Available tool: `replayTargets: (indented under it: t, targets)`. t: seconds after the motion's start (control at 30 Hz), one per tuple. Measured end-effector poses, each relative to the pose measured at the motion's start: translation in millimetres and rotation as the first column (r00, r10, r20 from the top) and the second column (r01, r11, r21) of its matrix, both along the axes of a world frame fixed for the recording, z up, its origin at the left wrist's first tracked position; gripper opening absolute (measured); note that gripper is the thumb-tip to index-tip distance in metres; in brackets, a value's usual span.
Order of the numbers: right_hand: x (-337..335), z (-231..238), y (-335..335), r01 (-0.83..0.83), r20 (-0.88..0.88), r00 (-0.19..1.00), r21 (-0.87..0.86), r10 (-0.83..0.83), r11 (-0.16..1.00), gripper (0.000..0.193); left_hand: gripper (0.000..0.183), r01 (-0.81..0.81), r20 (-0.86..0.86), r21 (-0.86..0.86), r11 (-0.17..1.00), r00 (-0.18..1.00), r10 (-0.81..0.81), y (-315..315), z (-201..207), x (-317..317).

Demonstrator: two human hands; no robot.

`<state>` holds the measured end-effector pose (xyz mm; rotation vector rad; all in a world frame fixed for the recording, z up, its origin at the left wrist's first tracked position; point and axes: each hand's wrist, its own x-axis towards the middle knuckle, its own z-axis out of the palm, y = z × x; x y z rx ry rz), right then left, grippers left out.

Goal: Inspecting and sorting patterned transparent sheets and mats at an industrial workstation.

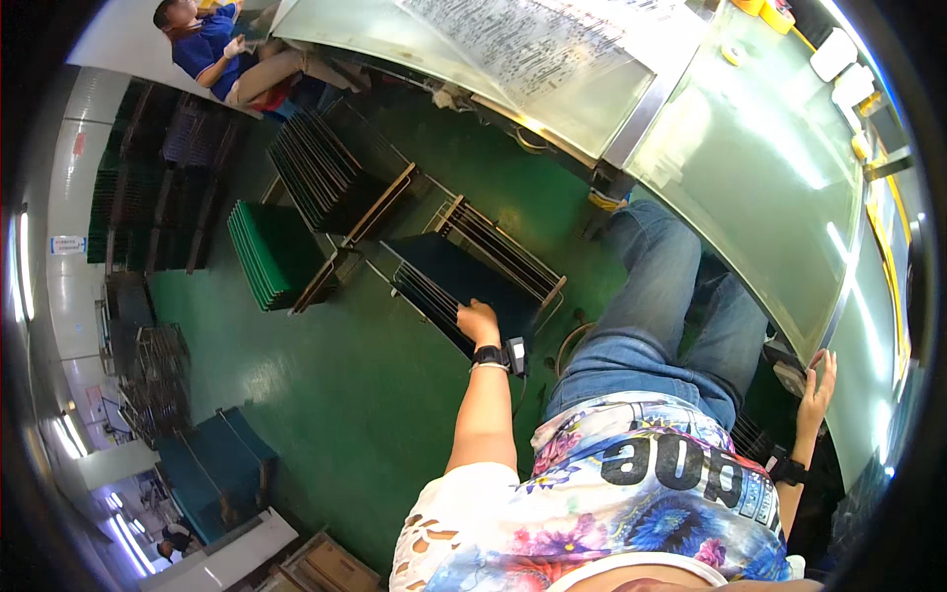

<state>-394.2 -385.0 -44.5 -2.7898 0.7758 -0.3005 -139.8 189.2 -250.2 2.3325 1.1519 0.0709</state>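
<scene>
My left hand [478, 322] reaches down to a low metal rack [498, 237] on the floor. Its fingers are closed at the near edge of a dark blue-green flat panel [449, 264], which lies slanted over the rack's bars. A black strap with a small grey box circles that wrist. At the edge of the glass-topped table [750, 158], my right hand [819, 385] has its fingers stretched and apart, with nothing visible in it. Beside it, below the table edge, is a greyish boxy object [789, 377], partly hidden.
Green panels [276, 255] and a rack of dark panels [326, 173] stand on the green floor [326, 395]. A seated person [212, 49] works at the far left. On the table lie a printed translucent sheet [533, 44], yellow tape rolls [774, 15] and white bottles [837, 54].
</scene>
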Motion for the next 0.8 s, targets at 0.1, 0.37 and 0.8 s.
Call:
replayTargets:
  t: [0.1,0.37,0.8]
  targets:
    - [0.0,-1.7,-6.8,0.002,-0.037,0.999,-0.015,-0.003,1.000,0.043,0.038,-0.013,-0.025,-0.036,0.999,1.000,0.013,-1.8,-9.8,-1.3]
    - [-5.2,-8.6,-18.4,-0.025,-0.048,0.999,-0.023,0.024,0.999,0.042,0.034,-0.001,0.030,0.024,1.000,1.000,0.000,-5.2,10.6,5.1]
    - [-2.7,-10.2,-20.8,-0.024,-0.043,0.999,-0.042,0.023,0.999,0.041,0.037,0.055,0.021,-0.007,0.998,0.998,-0.055,-6.2,-9.5,5.6]
